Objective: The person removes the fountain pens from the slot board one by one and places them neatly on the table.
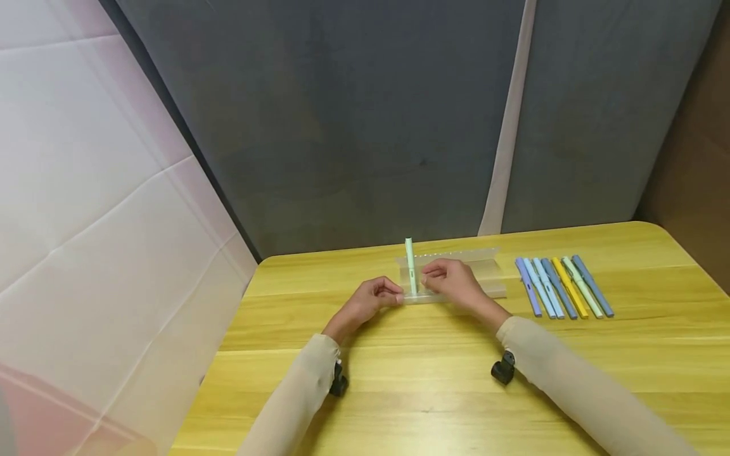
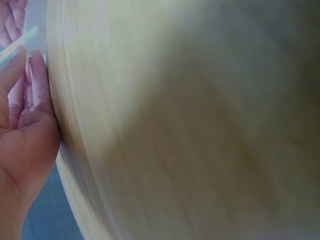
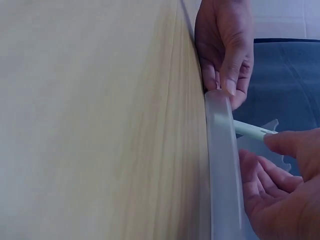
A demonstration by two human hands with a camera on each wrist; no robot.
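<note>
Now, over on the left, the left hand (image 1: 373, 297) sits on the yellow wooden desk (image 1: 433, 380), its fingers curled in and its fingertips pinching the left end of the clear plastic pen rack (image 1: 456, 275); the right wrist view shows that thumb pressed against the rack's rounded front edge. Just right of it stands the mint-green pen (image 1: 409, 266), upright in the rack near its left end, cap pointing up. Next comes the right hand (image 1: 450, 282), right beside the pen, fingers bent and closing on the lower part of the barrel, with the thumb tip on the pale green shaft in the right wrist view. The rack itself lies across the middle of the desk, close to the far edge, running off to the right behind that hand. Further right, well apart from the rack, a row of pens (image 1: 564, 286) lies flat side by side on the desk, in purple, light blue, grey-blue, yellow and pale green.
</note>
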